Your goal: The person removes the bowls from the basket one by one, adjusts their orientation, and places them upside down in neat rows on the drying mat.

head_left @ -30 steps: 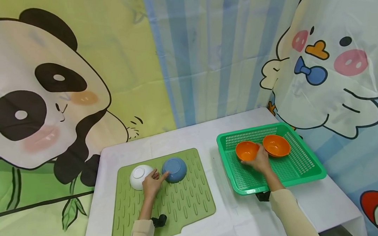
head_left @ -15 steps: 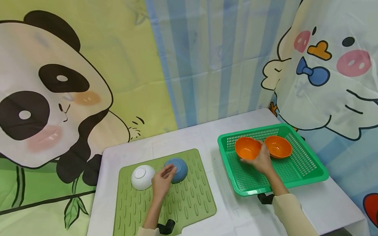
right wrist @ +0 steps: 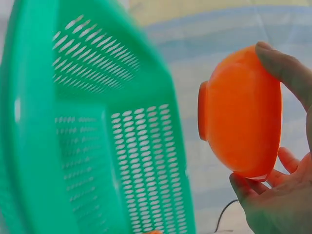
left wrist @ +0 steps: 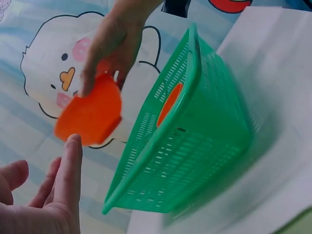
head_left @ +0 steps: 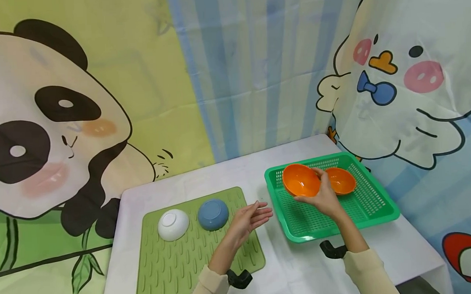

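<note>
An orange bowl (head_left: 300,180) is held by its rim in my right hand (head_left: 325,198), raised above the left part of a green basket (head_left: 280,219). In the right wrist view the thumb and fingers grip opposite sides of this orange bowl (right wrist: 243,117), which is tipped on its side. A second orange bowl (head_left: 341,181) sits in the basket. My left hand (head_left: 246,221) hovers between the mat and the basket, fingers extended and holding nothing. On the green mat (head_left: 177,268) a white bowl (head_left: 173,224) and a blue bowl (head_left: 213,214) lie upside down.
A white-covered table (head_left: 288,267) carries the mat on the left and the basket on the right. Cartoon-printed curtains (head_left: 244,76) hang right behind the table and along its right side. A black wrist camera (head_left: 240,279) is strapped under my left wrist.
My left hand has moved right from the white and blue bowls to beside the basket. My right hand has lifted the left orange bowl up from the basket floor.
</note>
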Demonstrator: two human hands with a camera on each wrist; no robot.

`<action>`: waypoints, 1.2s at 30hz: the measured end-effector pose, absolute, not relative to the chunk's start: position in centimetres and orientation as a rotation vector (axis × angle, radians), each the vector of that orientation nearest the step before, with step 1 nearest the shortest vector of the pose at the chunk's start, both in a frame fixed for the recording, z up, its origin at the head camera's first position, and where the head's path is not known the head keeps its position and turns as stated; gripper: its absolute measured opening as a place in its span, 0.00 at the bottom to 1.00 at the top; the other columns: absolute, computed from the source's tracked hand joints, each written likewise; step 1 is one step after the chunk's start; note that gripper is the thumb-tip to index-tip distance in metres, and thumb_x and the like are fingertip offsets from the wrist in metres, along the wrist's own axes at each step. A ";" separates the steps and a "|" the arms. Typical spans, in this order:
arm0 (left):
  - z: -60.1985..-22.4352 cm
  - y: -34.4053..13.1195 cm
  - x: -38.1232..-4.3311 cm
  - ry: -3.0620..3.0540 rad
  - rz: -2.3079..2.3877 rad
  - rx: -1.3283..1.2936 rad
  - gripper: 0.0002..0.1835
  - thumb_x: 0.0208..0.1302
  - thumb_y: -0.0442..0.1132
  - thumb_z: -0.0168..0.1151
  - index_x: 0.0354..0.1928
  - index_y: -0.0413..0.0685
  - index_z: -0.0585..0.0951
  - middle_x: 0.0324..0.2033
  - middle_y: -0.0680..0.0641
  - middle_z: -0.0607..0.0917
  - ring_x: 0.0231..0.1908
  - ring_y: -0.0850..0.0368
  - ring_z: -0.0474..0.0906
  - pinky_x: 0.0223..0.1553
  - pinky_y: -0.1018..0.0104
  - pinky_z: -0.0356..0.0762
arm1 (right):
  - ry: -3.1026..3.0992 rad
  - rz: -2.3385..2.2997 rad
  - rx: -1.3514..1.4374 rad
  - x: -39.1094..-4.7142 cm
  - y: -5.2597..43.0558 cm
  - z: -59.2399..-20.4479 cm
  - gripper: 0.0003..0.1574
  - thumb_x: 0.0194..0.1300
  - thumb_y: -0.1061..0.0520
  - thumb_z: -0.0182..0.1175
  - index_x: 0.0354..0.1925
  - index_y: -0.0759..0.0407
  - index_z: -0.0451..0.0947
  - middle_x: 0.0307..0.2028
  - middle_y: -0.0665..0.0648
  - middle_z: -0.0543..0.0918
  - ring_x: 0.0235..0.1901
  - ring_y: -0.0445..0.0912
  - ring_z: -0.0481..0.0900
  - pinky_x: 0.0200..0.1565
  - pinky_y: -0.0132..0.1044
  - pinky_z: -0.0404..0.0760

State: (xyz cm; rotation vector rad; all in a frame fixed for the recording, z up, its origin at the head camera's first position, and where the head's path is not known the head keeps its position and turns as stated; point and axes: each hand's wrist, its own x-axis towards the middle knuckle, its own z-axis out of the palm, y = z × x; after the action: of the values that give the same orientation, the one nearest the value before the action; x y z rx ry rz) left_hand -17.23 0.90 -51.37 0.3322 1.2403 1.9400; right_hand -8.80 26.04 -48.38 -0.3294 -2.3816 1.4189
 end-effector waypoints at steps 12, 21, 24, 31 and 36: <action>-52.7 2.1 -19.4 0.847 1.952 0.204 0.37 0.69 0.57 0.45 0.67 0.33 0.58 0.60 0.34 0.68 0.62 0.42 0.63 0.60 0.52 0.63 | -2.272 1.663 -0.069 -10.3 21.1 -45.1 0.61 0.46 0.59 0.74 0.68 0.55 0.45 0.65 0.62 0.55 0.59 0.58 0.59 0.53 0.58 0.70; -52.9 1.0 -20.2 0.596 1.865 0.303 0.40 0.66 0.66 0.36 0.65 0.39 0.63 0.54 0.44 0.77 0.60 0.49 0.67 0.63 0.52 0.57 | -1.963 2.076 0.202 -12.0 18.1 -45.1 0.57 0.51 0.69 0.68 0.68 0.63 0.43 0.68 0.61 0.50 0.66 0.56 0.49 0.62 0.44 0.63; -53.0 0.8 -20.4 0.507 1.861 0.367 0.42 0.65 0.67 0.31 0.62 0.38 0.67 0.52 0.44 0.78 0.57 0.52 0.71 0.61 0.59 0.63 | -1.803 2.213 0.335 -13.0 17.7 -46.6 0.59 0.51 0.63 0.69 0.68 0.63 0.40 0.69 0.62 0.48 0.66 0.57 0.46 0.59 0.34 0.66; -52.5 0.5 -20.3 0.394 1.899 0.374 0.42 0.62 0.68 0.33 0.57 0.37 0.73 0.52 0.43 0.79 0.55 0.53 0.73 0.61 0.63 0.62 | -1.525 2.412 0.550 -14.2 16.1 -48.6 0.62 0.55 0.58 0.68 0.69 0.67 0.33 0.68 0.71 0.36 0.66 0.55 0.48 0.60 0.34 0.65; -52.2 0.3 -20.2 0.334 1.948 0.332 0.39 0.64 0.66 0.36 0.59 0.38 0.70 0.52 0.42 0.78 0.54 0.53 0.74 0.62 0.62 0.59 | -1.307 2.583 0.607 -14.5 15.0 -49.6 0.61 0.56 0.63 0.65 0.69 0.65 0.30 0.69 0.69 0.31 0.65 0.46 0.55 0.62 0.35 0.62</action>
State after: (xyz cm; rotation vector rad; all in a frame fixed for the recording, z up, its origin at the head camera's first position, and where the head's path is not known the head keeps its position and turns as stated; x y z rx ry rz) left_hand -20.16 0.30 -52.24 0.3320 0.3341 1.9480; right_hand -14.48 15.00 -49.62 0.6072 -1.3071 2.5834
